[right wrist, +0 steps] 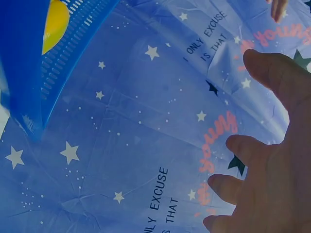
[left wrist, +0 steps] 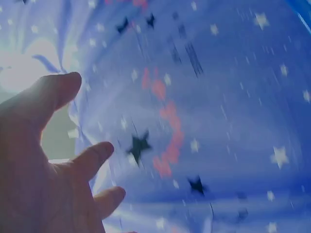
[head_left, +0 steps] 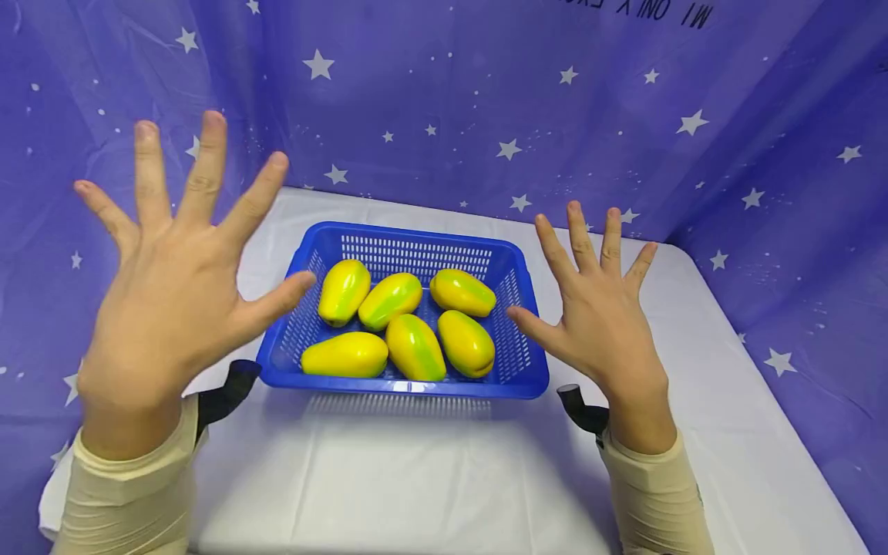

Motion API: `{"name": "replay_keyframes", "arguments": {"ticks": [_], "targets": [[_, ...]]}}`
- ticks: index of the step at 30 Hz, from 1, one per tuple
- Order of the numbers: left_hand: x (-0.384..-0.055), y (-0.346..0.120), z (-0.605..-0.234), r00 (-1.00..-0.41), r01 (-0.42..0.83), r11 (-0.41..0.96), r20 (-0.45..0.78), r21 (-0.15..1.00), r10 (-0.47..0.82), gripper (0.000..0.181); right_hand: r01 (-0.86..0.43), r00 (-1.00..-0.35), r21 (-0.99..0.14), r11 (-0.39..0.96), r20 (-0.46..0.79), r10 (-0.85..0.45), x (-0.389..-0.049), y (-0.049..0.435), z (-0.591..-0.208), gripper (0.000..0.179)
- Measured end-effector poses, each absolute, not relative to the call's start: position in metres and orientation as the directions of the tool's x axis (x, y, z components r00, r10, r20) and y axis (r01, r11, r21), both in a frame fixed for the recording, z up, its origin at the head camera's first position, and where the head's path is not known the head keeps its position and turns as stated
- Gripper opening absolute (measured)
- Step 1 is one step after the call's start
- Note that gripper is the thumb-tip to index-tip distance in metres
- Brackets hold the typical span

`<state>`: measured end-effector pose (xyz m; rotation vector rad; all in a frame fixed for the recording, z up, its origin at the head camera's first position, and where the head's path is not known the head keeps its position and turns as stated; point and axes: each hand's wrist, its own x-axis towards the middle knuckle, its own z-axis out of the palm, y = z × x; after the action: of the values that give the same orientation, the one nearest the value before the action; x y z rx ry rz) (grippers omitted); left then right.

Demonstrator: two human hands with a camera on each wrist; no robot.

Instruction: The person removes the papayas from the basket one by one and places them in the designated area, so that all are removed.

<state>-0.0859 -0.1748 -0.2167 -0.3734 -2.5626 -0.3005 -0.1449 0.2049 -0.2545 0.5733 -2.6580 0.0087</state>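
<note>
Several yellow-green papayas or mangoes, glossy and oval (head_left: 414, 347), lie in a blue plastic basket (head_left: 416, 388) with slotted walls. My left hand (head_left: 169, 301) is raised at the basket's left, fingers straight and spread, thumb pointing toward the rim. On the other side my right hand (head_left: 600, 316) is also spread wide, its thumb near the basket's right wall. Neither hand holds anything. In the left wrist view the left hand (left wrist: 53, 174) shows against the curtain. The right wrist view has the right hand (right wrist: 272, 160) and, at upper left, part of the basket (right wrist: 73, 82) with one yellow fruit (right wrist: 56, 26).
Under the basket is a table with a white cloth (head_left: 416, 478). A purple-blue curtain (head_left: 444, 100) with white stars hangs behind it and along both sides. Black curved pieces (head_left: 232, 393) are attached at both wrists, over beige sleeves (head_left: 655, 501).
</note>
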Motion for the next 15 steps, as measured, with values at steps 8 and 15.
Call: {"name": "replay_keyframes", "arguments": {"ticks": [8, 15], "targets": [[-0.128, -0.234, -0.229, -0.901, 0.215, 0.918, 0.43, 0.332, 0.056, 0.087, -0.417, -0.82, 0.061, 0.907, 0.406, -0.404, -0.149, 0.209, -0.257, 0.103], [-0.188, -0.261, -0.281, -0.943, 0.228, 0.846, 0.327, 0.482, 0.068, 0.08, -0.43, -0.821, 0.038, 0.902, 0.4, -0.408, -0.155, 0.212, -0.258, 0.102]]}}
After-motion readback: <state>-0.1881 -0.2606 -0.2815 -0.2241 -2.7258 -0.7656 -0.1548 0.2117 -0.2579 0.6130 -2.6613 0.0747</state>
